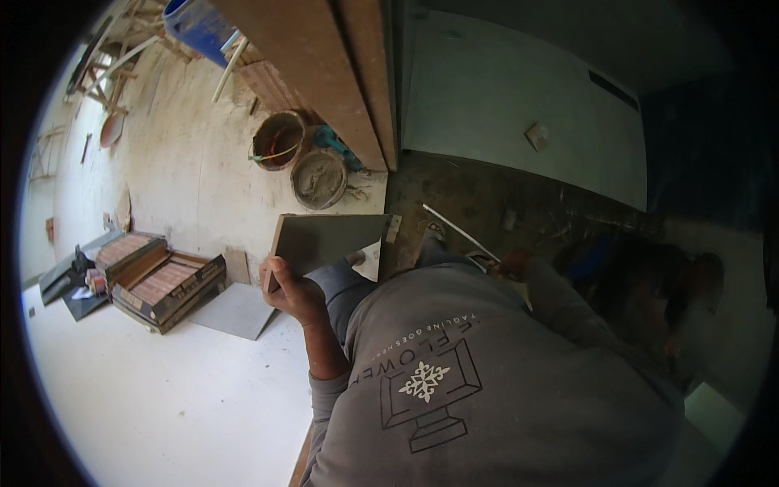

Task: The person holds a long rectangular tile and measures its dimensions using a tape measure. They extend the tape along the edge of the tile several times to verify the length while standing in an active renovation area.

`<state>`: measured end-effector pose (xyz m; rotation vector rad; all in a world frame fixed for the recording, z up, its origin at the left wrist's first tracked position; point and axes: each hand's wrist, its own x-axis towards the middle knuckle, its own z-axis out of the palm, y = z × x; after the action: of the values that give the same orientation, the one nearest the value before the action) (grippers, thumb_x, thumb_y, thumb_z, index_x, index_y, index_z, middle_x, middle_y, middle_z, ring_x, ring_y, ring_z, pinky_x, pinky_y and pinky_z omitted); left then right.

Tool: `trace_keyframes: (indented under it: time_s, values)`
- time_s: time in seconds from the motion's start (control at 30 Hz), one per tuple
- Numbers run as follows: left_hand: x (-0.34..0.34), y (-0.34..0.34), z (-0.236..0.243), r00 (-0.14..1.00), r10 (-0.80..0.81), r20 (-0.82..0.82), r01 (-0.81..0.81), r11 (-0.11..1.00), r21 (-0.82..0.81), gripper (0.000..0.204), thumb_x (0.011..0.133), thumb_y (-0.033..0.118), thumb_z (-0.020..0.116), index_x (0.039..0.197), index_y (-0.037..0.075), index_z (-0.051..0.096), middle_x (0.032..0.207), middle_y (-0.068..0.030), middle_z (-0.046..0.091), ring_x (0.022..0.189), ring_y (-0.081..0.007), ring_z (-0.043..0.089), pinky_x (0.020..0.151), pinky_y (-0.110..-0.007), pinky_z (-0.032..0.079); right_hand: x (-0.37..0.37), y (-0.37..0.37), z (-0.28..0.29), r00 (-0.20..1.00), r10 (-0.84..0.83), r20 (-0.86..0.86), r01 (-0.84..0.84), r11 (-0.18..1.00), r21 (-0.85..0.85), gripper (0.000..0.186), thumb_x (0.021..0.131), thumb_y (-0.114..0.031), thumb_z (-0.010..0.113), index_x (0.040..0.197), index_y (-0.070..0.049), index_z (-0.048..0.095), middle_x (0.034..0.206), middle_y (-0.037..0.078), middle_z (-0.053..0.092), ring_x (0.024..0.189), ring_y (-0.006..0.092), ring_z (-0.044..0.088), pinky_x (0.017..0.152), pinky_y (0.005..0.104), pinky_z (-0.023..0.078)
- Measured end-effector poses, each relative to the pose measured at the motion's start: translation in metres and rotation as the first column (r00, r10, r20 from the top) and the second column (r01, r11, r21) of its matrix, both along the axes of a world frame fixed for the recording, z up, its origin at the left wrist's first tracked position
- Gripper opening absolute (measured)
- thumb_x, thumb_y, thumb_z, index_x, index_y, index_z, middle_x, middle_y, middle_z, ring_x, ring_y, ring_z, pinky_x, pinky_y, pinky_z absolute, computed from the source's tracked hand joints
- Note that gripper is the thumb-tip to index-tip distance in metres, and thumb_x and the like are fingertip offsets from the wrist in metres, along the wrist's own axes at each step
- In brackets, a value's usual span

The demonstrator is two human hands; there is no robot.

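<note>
My left hand [294,290] grips a dark grey tile [329,239] by its left edge, with the thumb over the rim. The tile is held tilted in front of my legs, and its right end lies near the door frame's foot. My right hand [514,265] is in dim light at my right side. It appears closed on the near end of a long, thin, pale bar [461,229], which slants away to the far left over the dark floor. The fingers there are partly lost in shadow.
Beyond the tile stand a bucket of grey mortar [319,180], a dark bucket [278,140] and a teal tool [337,146]. Open tile boxes [166,286] and a loose grey tile [235,310] lie left. A wooden door frame [333,73] rises ahead; another person [641,272] bends in shadow at right.
</note>
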<state>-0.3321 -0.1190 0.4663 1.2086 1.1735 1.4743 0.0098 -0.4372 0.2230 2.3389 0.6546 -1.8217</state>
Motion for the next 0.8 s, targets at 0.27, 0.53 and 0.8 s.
trace_keyframes:
  time_s: [0.27,0.53,0.8]
  values:
    - [-0.015,-0.021,0.013,0.973,0.228,0.025,-0.227,0.974,-0.011,0.034,0.096,0.027,0.052,0.074,0.0,0.051,0.074,-0.0035,0.051,0.069,-0.0117,0.047,0.063,-0.026,0.042,0.0,0.032,0.003,0.993,0.12,0.024,-0.119,0.993,-0.014,0.049,0.076,-0.047,0.07,0.102,-0.005,0.07,0.098,0.015,0.069,0.084,0.0271,0.067,0.075,0.0391,0.051]
    - [-0.026,-0.036,-0.002,0.953,0.304,0.008,-0.304,0.953,0.004,0.032,0.095,0.026,0.054,0.079,-0.001,0.054,0.081,-0.0059,0.055,0.074,-0.0132,0.052,0.068,-0.026,0.045,0.013,0.077,0.013,0.975,0.212,0.064,-0.215,0.975,0.047,0.043,0.079,-0.04,0.071,0.094,0.0,0.07,0.093,0.017,0.068,0.083,0.0239,0.064,0.072,0.0391,0.05]
    - [-0.028,-0.031,-0.013,0.976,0.216,0.016,-0.214,0.972,-0.097,0.033,0.093,0.027,0.06,0.094,-0.006,0.063,0.094,-0.0106,0.065,0.082,-0.0152,0.061,0.073,-0.027,0.049,0.043,0.083,-0.019,0.964,0.248,0.095,-0.26,0.953,0.153,0.048,0.08,-0.043,0.069,0.093,0.003,0.068,0.094,0.02,0.067,0.082,0.0292,0.064,0.075,0.0402,0.048]
